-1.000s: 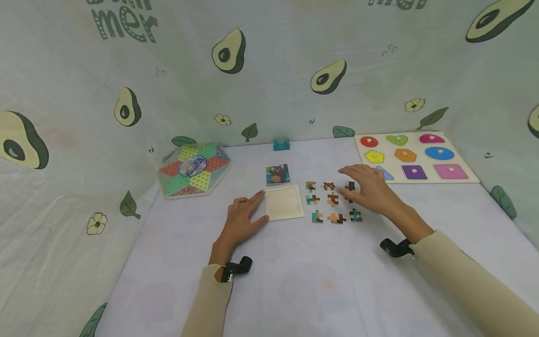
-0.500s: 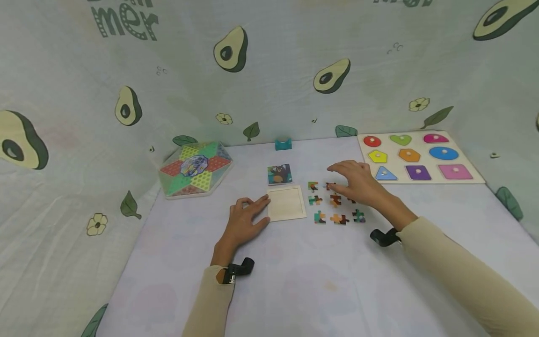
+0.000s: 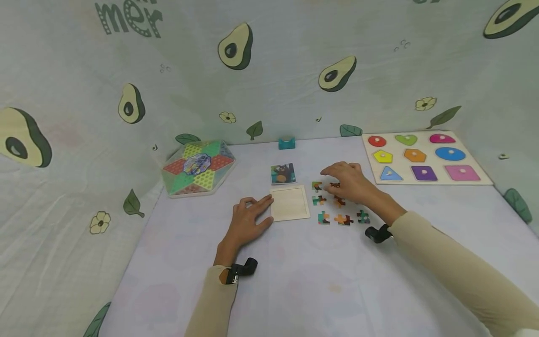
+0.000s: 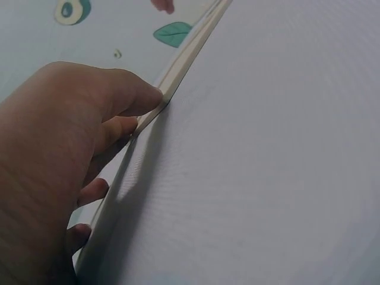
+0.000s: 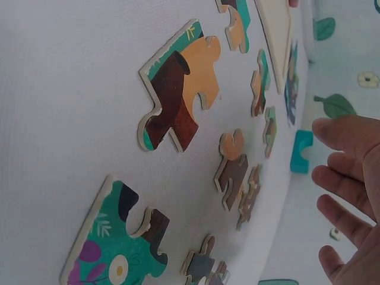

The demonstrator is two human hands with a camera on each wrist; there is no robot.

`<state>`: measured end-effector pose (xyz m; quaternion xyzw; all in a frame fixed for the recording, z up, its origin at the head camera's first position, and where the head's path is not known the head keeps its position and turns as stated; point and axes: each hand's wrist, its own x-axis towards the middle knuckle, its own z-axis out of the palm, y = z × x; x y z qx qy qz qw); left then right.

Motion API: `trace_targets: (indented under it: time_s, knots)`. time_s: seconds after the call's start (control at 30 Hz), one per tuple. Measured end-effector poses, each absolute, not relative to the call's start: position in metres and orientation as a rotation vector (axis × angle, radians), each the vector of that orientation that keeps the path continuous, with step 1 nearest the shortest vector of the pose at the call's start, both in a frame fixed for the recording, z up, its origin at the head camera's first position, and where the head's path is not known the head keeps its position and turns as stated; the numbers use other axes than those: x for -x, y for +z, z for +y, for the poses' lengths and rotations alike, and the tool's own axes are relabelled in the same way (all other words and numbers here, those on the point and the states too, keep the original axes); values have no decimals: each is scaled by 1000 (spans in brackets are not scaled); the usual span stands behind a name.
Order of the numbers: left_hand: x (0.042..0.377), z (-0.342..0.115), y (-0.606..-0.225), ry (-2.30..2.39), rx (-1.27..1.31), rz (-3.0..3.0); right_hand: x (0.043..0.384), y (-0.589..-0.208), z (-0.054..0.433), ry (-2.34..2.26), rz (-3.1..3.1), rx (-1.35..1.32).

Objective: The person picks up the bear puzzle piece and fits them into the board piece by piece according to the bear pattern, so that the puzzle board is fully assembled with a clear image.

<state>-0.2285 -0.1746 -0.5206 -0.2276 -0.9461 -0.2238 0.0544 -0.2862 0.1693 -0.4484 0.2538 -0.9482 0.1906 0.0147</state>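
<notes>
My left hand (image 3: 246, 222) touches the left edge of a shallow wooden puzzle tray (image 3: 289, 204), thumb and fingertips resting along its rim. The left wrist view shows these fingers (image 4: 133, 92) against the tray's pale edge. Right of the tray lie several loose jigsaw pieces in rough rows, among them a teal and orange piece (image 3: 324, 217) and a flowered teal piece (image 5: 122, 249). Over the back rows hovers my right hand (image 3: 351, 183), fingers apart and holding nothing, partly covering some pieces. In the right wrist view its fingers (image 5: 347, 178) are spread above the table.
Behind the tray lies a bear picture card (image 3: 283, 173), with a small teal stand (image 3: 287, 143) farther back. A hexagonal star-patterned game board (image 3: 198, 168) is at the back left. A shape board (image 3: 429, 157) with knobbed pieces lies at the back right, before the avocado-print cloth (image 3: 290, 103).
My right hand has moved left across the pieces, from the right column toward the middle and left ones. My left hand stays at the tray. The head view has shifted slightly.
</notes>
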Motion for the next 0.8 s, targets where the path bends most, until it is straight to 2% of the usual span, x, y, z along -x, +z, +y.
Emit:
trace_targets:
  time_s: [0.8]
  knots:
    - [231, -174, -520, -592, 639, -2933, 303, -460, 151, 560, -3038, -773]
